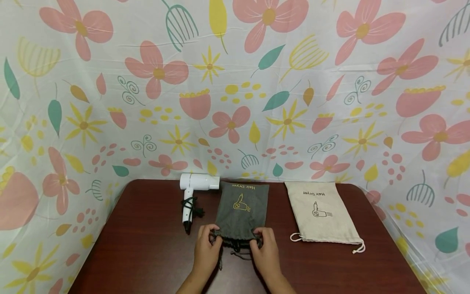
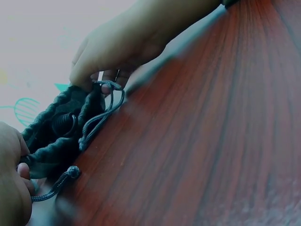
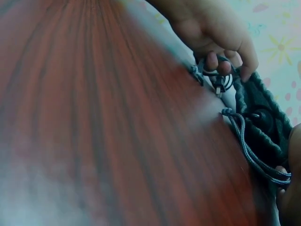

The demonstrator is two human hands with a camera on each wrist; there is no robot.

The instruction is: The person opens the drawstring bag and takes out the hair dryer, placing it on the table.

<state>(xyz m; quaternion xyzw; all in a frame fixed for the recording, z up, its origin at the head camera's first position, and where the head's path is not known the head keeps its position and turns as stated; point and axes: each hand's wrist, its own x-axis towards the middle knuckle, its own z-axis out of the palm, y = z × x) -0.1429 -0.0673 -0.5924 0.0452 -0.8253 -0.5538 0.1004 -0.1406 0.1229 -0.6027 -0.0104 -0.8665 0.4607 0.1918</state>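
A grey drawstring bag (image 1: 242, 212) with a yellow hair dryer print lies in the middle of the table. My left hand (image 1: 207, 249) pinches the left side of its gathered mouth, and my right hand (image 1: 267, 251) pinches the right side. Between the hands the mouth stands partly open, facing the front. A dark ribbed, coiled thing (image 2: 63, 123) shows inside; most of it is hidden. Loose drawstrings (image 3: 249, 150) hang from the mouth. Left of the bag lies a white hair dryer (image 1: 198, 182) with a black cord (image 1: 189, 203) wound about its handle.
To the right lies a beige drawstring bag (image 1: 323, 216), also printed "Hair Dryer", with white cords at its front corners. All lie on a dark red-brown wooden table (image 1: 147, 253). A flowered cloth (image 1: 227, 81) hangs behind the table's back edge and along both sides.
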